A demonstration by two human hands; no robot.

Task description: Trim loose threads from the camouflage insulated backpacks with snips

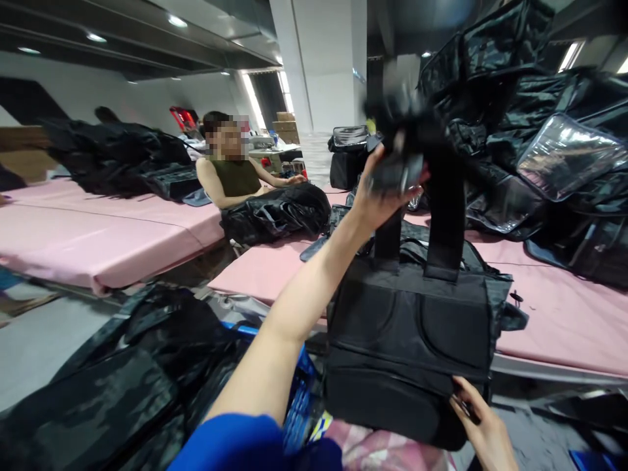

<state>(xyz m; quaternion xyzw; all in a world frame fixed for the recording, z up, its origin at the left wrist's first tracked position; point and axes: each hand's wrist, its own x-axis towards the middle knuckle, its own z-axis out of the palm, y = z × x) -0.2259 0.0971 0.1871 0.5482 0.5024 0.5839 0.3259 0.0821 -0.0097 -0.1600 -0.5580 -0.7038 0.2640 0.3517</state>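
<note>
Grasping a blurred item [398,175], our left fingers [377,155] at twelve o'clock of the bag [409,350] may slip and tip it; our right fingers [471,392] at four show unclear grip.

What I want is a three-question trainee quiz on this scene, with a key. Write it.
1. What colour is the table covering beyond the black bag?
A) Green
B) Pink
C) Yellow

2. True or false: wide dark straps rise from the top of the bag toward the raised left hand.

3. Which hand is at the bag's lower corner?

Key:
1. B, pink.
2. True.
3. The right hand.
</note>
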